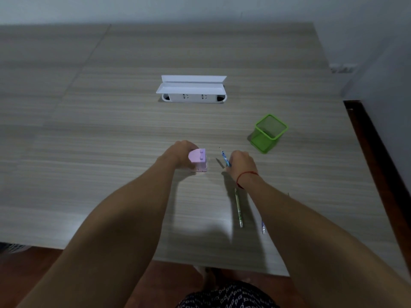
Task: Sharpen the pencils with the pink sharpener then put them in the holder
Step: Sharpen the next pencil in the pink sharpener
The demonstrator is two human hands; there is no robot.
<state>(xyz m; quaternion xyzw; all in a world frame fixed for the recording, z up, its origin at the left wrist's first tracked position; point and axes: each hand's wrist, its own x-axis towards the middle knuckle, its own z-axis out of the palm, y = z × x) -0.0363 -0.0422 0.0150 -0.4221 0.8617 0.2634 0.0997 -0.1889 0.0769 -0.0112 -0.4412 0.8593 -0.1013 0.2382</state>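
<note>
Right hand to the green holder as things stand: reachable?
Probably yes. The green holder stands beyond and to the right of the right hand, with nothing between them, and its top is open. The hand grips a blue pencil.
</note>
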